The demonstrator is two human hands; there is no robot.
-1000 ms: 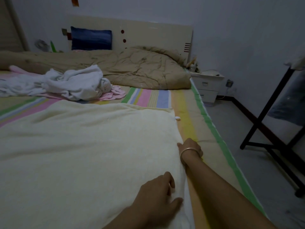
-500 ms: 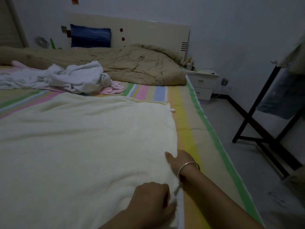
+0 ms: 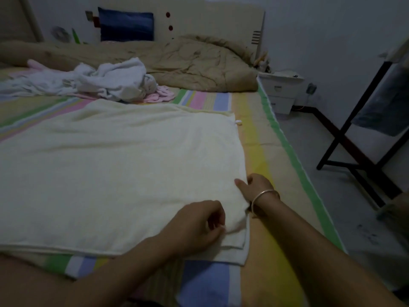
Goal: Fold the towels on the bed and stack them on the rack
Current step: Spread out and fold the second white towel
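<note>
Cream towel (image 3: pixel 110 173) lay doubled, left hand (image 3: pixel 199 224) and right hand (image 3: pixel 254 189) pinching its five-o'clock corner in curled fingers, likely to carry it across.

No readable text, labels or numbers anywhere

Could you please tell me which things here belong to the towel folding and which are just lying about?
Job: cream towel, gripped by left hand and right hand; crumpled white towel; pink cloth by it; rack.
Lying about: brown quilt; blue pillow; nightstand.
</note>
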